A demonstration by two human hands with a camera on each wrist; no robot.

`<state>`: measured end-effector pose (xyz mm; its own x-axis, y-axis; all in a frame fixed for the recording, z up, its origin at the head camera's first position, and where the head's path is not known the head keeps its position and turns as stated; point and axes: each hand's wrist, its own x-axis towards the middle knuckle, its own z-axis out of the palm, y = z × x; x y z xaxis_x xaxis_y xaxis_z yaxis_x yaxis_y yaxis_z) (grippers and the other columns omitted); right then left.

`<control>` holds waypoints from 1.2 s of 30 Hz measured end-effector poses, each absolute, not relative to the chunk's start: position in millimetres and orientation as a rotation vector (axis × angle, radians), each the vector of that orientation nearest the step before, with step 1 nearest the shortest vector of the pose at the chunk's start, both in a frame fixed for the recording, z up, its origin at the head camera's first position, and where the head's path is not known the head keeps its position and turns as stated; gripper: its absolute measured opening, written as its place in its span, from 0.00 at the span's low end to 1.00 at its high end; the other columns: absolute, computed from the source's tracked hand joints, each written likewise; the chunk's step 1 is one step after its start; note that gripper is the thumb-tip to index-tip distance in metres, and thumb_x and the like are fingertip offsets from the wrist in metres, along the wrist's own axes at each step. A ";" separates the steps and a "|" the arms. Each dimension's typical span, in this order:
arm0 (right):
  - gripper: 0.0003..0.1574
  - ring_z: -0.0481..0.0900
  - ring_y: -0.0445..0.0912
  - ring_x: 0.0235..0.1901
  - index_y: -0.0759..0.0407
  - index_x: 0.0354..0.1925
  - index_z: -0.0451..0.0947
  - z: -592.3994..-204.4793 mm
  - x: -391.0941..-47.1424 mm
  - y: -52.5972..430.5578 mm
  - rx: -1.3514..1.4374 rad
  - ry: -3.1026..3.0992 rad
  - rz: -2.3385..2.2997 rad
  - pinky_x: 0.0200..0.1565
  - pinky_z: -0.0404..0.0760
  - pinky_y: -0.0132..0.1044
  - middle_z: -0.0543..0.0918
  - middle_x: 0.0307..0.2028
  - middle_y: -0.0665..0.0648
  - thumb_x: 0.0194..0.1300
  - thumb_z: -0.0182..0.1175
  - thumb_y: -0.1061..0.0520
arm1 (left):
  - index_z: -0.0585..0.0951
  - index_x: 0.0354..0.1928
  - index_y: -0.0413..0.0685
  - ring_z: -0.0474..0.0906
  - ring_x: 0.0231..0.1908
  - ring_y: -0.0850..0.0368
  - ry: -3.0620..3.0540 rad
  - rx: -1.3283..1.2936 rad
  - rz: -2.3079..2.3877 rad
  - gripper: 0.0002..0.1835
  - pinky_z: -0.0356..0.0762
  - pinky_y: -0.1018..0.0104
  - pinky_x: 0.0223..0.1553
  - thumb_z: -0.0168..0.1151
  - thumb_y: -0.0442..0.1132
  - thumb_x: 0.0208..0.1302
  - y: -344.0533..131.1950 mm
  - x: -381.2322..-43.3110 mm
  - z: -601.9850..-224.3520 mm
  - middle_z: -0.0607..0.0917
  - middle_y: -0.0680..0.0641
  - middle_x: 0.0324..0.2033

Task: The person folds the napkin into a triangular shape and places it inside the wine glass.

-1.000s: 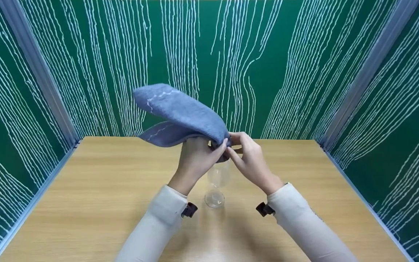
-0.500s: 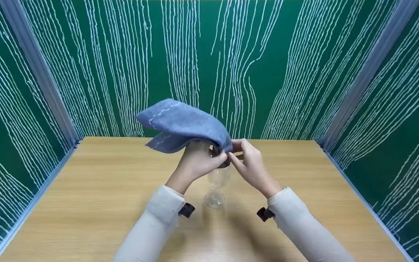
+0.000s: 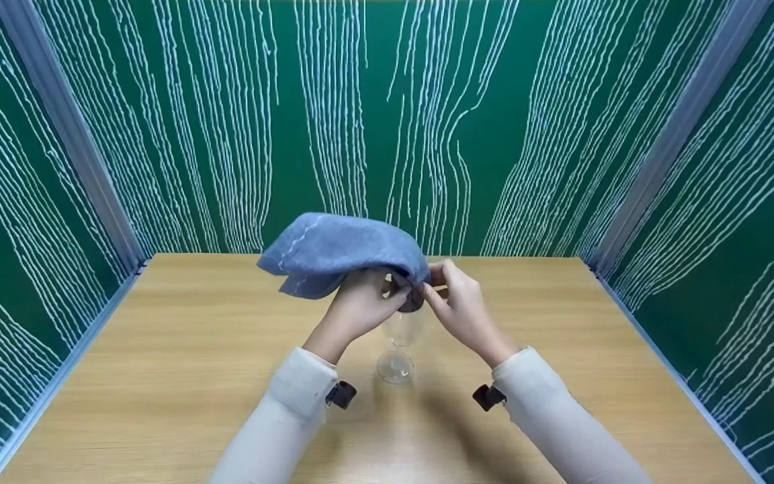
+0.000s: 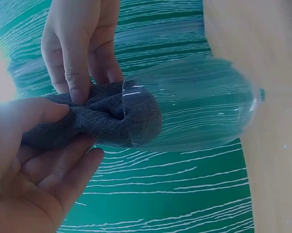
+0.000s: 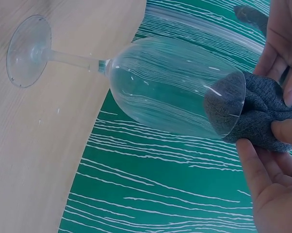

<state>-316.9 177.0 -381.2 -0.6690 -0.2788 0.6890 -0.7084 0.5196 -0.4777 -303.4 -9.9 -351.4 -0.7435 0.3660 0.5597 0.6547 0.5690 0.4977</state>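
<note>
A clear wine glass [image 3: 396, 368] stands upright on the wooden table. Bunched in both hands above it is a blue-grey cloth [image 3: 353, 245], whose rounded lower end dips just inside the rim, as the right wrist view shows through the bowl [image 5: 160, 90]. My left hand [image 3: 359, 302] pinches the cloth between thumb and fingers from the left. From the right, my right hand [image 3: 462, 299] pinches it close over the rim. The loose upper part of the cloth [image 3: 320, 245] droops over the back of my left hand, its pale stitched edge to the left.
The wooden table [image 3: 179, 376] extends around the glass on every side. Green walls [image 3: 420, 134] with wavy white lines rise behind it and at both sides, with metal posts [image 3: 669, 134] at the corners.
Both hands have lowered slightly toward the glass with the cloth. Its loose end has sunk from standing up at the left to drooping over the left hand. The glass has stayed in place.
</note>
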 end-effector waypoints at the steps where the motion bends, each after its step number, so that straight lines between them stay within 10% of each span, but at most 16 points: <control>1: 0.10 0.79 0.38 0.34 0.60 0.43 0.71 -382.1 -317.0 176.7 0.801 -2.221 1.047 0.32 0.78 0.31 0.79 0.35 0.50 0.62 0.57 0.60 | 0.75 0.42 0.48 0.75 0.38 0.60 -2.406 -0.823 -1.014 0.12 0.74 0.68 0.39 0.60 0.44 0.59 -10.2 -303.3 -352.5 0.77 0.52 0.38; 23: 0.05 0.73 0.43 0.30 0.56 0.33 0.72 -402.5 -321.1 172.3 0.804 -2.223 0.902 0.31 0.75 0.36 0.74 0.29 0.50 0.57 0.60 0.60 | 0.76 0.41 0.48 0.75 0.37 0.60 -2.443 -0.762 -1.019 0.11 0.72 0.64 0.43 0.61 0.41 0.56 -16.0 -308.0 -377.3 0.78 0.53 0.34; 36: 0.19 0.76 0.44 0.34 0.56 0.48 0.74 -383.6 -320.6 170.2 0.851 -2.210 1.010 0.34 0.76 0.40 0.77 0.38 0.50 0.60 0.59 0.51 | 0.78 0.44 0.47 0.73 0.43 0.56 -2.597 -0.711 -1.013 0.16 0.68 0.57 0.50 0.47 0.49 0.65 -17.6 -302.8 -367.6 0.79 0.50 0.41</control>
<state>-320.6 170.2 -383.6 -0.6420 -0.3123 0.7002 -0.7339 0.5146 -0.4434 -302.8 -17.6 -367.6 -0.8450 0.3462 0.4076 0.5308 0.6363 0.5598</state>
